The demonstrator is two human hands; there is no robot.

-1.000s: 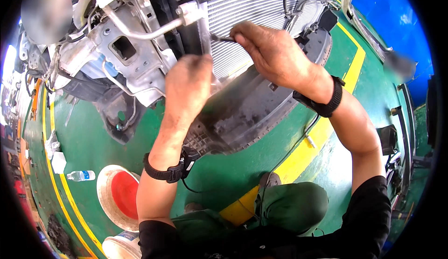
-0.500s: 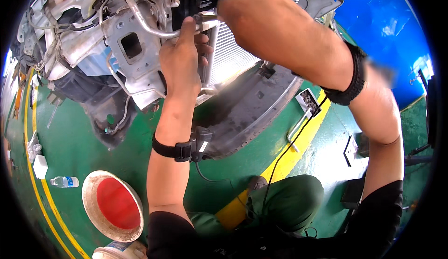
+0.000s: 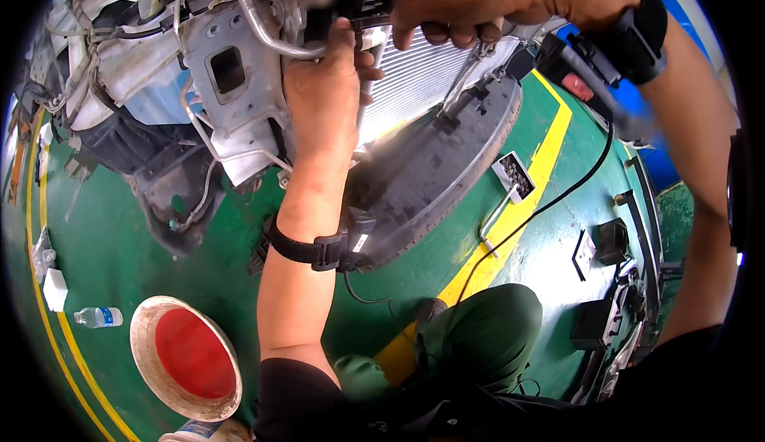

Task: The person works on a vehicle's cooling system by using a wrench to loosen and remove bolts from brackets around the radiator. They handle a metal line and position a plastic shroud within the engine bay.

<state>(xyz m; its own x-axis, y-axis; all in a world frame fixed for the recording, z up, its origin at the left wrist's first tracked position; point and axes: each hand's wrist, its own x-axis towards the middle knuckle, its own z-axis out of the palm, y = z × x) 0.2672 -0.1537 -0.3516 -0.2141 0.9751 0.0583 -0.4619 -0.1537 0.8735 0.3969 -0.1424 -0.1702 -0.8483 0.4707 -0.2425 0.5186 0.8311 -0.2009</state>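
My left hand (image 3: 323, 95) is closed at the end of a bent metal pipe (image 3: 267, 37), thumb up and fingers curled around the fitting beside the radiator (image 3: 426, 63). Over the radiator's upper part is my right hand (image 3: 466, 3), its fingers curled under. What it grips is mostly hidden; a short dark bar shows between the two hands, and a bit of metal shows by the fingertips. Left of my left hand stands a metal bracket (image 3: 247, 103) with a square hole, part of a stripped vehicle front. A dark curved plastic panel (image 3: 438, 167) lies below the radiator.
A bucket (image 3: 143, 346) with red inside stands at the lower left, near a plastic bottle (image 3: 99, 317). On the floor to the right are a small tray of hardware (image 3: 514, 176), an L-shaped wrench (image 3: 492, 223) and black parts (image 3: 612, 241). A black cable (image 3: 550, 200) hangs from my right wrist.
My right hand has swung right and away from the fitting, its wrist turning so the strapped device shows. My left hand stays at the pipe. The view has shifted slightly.
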